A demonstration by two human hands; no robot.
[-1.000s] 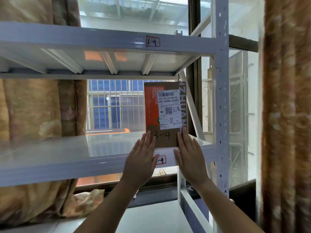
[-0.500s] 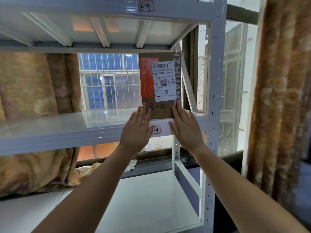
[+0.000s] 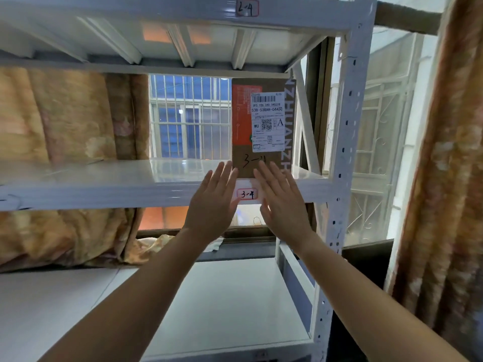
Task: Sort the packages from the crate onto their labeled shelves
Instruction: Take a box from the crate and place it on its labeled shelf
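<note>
A flat brown cardboard package [image 3: 241,152] stands upright at the right end of the white shelf [image 3: 109,186], with a white shipping label, an orange panel and "3-4" handwritten on it. The shelf's front edge carries a red-bordered tag "3-4" [image 3: 247,195] just below the package. My left hand [image 3: 213,205] and my right hand [image 3: 283,205] are spread flat in front of the shelf edge, one on each side of the tag. Their fingertips reach the package's lower edge; whether they touch it I cannot tell. Neither hand grips anything.
The shelf above bears a tag "2-4" [image 3: 247,7]. A white perforated upright [image 3: 342,163] stands right of the package. A lower shelf [image 3: 230,309] lies beneath my arms. Patterned curtains hang at left [image 3: 57,116] and right [image 3: 444,178]. A barred window [image 3: 190,118] is behind.
Both hands have slid down from the package's lower corners to in front of the shelf edge. My view has tilted down and nearer. The package stays upright on the shelf.
</note>
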